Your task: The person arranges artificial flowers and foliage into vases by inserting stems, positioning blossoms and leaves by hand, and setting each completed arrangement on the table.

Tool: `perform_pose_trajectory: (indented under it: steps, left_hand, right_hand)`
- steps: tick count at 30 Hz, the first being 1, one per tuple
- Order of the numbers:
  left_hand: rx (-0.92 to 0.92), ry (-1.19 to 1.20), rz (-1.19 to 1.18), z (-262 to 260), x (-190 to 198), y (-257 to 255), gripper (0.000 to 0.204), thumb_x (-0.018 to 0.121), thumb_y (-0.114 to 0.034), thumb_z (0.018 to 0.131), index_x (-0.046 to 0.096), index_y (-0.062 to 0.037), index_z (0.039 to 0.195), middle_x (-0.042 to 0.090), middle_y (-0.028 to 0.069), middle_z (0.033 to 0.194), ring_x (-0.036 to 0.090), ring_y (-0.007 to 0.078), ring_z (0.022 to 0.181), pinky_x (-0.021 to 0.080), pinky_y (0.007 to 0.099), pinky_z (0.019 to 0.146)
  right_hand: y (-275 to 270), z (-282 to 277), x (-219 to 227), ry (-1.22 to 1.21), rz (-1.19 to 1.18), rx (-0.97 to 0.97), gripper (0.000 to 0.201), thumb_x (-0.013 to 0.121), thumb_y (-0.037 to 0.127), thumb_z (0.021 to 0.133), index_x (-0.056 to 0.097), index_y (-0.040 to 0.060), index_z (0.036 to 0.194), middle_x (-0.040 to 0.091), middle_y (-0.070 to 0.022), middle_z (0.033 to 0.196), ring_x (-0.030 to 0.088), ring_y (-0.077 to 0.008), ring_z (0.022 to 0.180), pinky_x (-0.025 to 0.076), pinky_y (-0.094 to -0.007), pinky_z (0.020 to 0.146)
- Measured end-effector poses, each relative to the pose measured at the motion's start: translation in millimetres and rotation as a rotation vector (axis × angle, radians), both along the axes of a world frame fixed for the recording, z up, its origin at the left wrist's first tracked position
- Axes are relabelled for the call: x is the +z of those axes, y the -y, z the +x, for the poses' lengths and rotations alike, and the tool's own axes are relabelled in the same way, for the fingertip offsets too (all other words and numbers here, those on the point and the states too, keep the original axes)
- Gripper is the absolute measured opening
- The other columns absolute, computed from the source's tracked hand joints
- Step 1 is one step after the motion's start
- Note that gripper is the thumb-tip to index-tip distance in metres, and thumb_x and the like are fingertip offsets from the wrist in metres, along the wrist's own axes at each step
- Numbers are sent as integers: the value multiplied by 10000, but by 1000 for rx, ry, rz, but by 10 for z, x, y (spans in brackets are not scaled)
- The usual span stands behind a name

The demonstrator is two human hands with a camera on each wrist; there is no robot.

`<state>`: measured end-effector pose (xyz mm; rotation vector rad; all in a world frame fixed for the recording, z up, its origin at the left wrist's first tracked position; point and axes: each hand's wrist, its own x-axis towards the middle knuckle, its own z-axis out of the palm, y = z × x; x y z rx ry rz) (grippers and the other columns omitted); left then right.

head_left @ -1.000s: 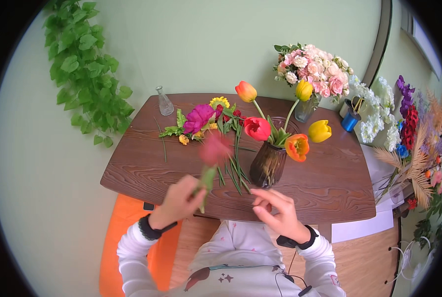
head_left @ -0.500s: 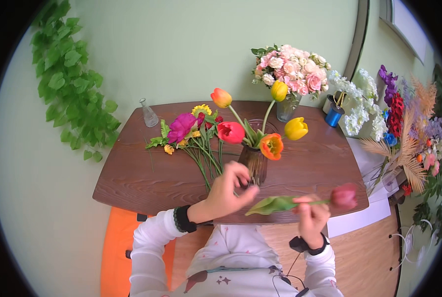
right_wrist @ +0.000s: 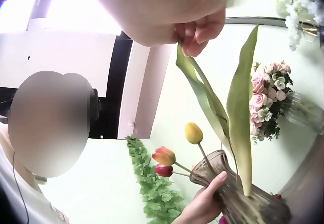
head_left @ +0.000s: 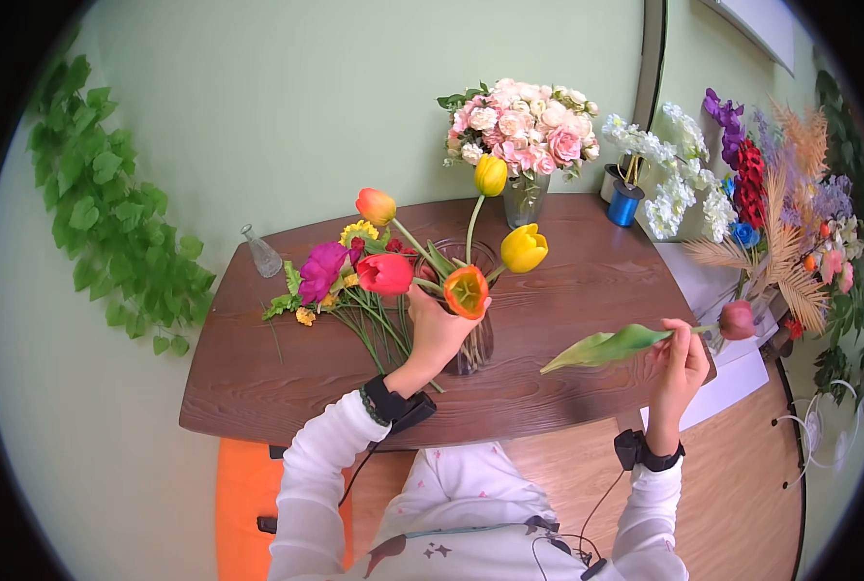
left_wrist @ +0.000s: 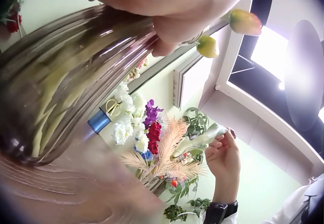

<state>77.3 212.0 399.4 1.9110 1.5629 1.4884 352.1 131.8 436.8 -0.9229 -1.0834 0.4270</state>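
My left hand [head_left: 439,334] grips the brown ribbed glass vase [head_left: 477,351] near its neck, thumb and fingers around the upper wall. In the vase stand a red tulip [head_left: 385,275], an orange tulip [head_left: 466,292], an orange-yellow tulip and two yellow tulips [head_left: 524,249]. The left wrist view has the ribbed glass [left_wrist: 76,82] close up below the hand. Off to the right, my right hand [head_left: 679,373] pinches the stem of a dusky pink tulip [head_left: 737,320], head outward and long green leaves [head_left: 606,349] pointing toward the vase. Those leaves [right_wrist: 242,107] hang below the fingers in the right wrist view.
Left of the vase lie loose stems with a magenta flower [head_left: 323,271] and a yellow one. A small clear glass bottle [head_left: 262,254] stands at the table's back left. Behind are a pink bouquet [head_left: 524,126] and a blue ribbon spool [head_left: 624,205]; more flowers crowd the right.
The dusky pink tulip passed from the left hand to the right, which has carried it farther right. My left hand has moved up to the vase and now grips it.
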Motion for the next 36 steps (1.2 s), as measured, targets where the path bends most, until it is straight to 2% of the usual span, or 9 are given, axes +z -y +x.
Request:
perform_pose_trajectory:
  steps: [2, 4, 6, 8, 12, 13, 26, 34, 36]
  left_hand:
    - [12, -53, -41, -98, -185, -130, 406, 704, -273, 722, 563, -22, 1008, 500, 107, 1128, 415, 265, 1081, 230, 427, 992]
    - [-173, 58, 108, -167, -296, -211, 634, 773, -257, 639, 423, 56, 1065, 470, 150, 992, 504, 302, 888, 394, 379, 793]
    - [-85, -2, 275, -133, 71, 40, 547, 756, -219, 665, 466, 37, 1051, 465, 113, 1036, 513, 248, 920, 402, 339, 817]
    - [-400, 204, -80, -219, 211, 90, 605, 756, -143, 658, 346, 7, 1076, 433, 123, 1137, 456, 187, 1062, 348, 285, 921]
    - [-632, 259, 8, -437, -68, -91, 730, 725, -121, 704, 252, -29, 1251, 467, 89, 1139, 455, 150, 1078, 363, 267, 930]
    - [-609, -30, -120, -518, 106, -74, 880, 738, -94, 685, 110, -50, 1300, 458, 91, 1159, 438, 150, 1102, 337, 276, 962]
    - [-685, 482, -97, -813, 195, -24, 587, 606, -22, 755, 286, -72, 1245, 395, 48, 1158, 420, 141, 1066, 393, 304, 876]
    - [-519, 404, -184, -851, 382, 37, 304, 592, -36, 775, 496, -56, 1063, 462, 42, 1047, 449, 128, 998, 410, 293, 827]
    - [-533, 34, 92, -866, 395, -40, 274, 603, -66, 765, 530, -75, 1028, 469, 71, 1069, 451, 179, 1022, 378, 340, 892]
  right_hand:
    - [-54, 28, 29, -13, -15, -4, 270, 462, 201, 924, 596, -17, 838, 513, -17, 653, 423, -50, 562, 355, -190, 519]
    - [-123, 63, 37, 1, -13, 11, 270, 463, 206, 925, 590, -16, 835, 507, -12, 653, 419, -47, 558, 352, -189, 516]
    - [-199, 75, 46, -11, -22, 35, 275, 456, 214, 928, 588, -11, 843, 496, -8, 643, 417, -46, 555, 349, -187, 513]
    - [-268, 77, 62, -22, -28, 60, 280, 448, 223, 931, 586, -7, 851, 484, -3, 633, 415, -46, 551, 346, -184, 510]
    - [-405, 39, 142, 8, -32, 83, 297, 422, 257, 941, 574, 8, 885, 460, 0, 606, 431, -52, 541, 340, -180, 497]
    - [-438, 24, 171, 15, -24, 87, 302, 415, 266, 943, 570, 13, 889, 458, -1, 602, 437, -54, 538, 338, -179, 493]
    - [-1074, -242, 923, -171, 206, 297, 303, 430, 306, 933, 558, 36, 881, 525, -3, 635, 457, -50, 533, 317, -164, 494]
    - [-1302, -747, 1042, 25, 169, 502, 296, 427, 295, 936, 576, 47, 873, 524, 14, 623, 470, -40, 539, 345, -160, 482]
    - [-1305, -845, 1039, 61, 151, 565, 293, 425, 280, 937, 575, 39, 865, 525, 11, 623, 469, -43, 534, 356, -162, 480]
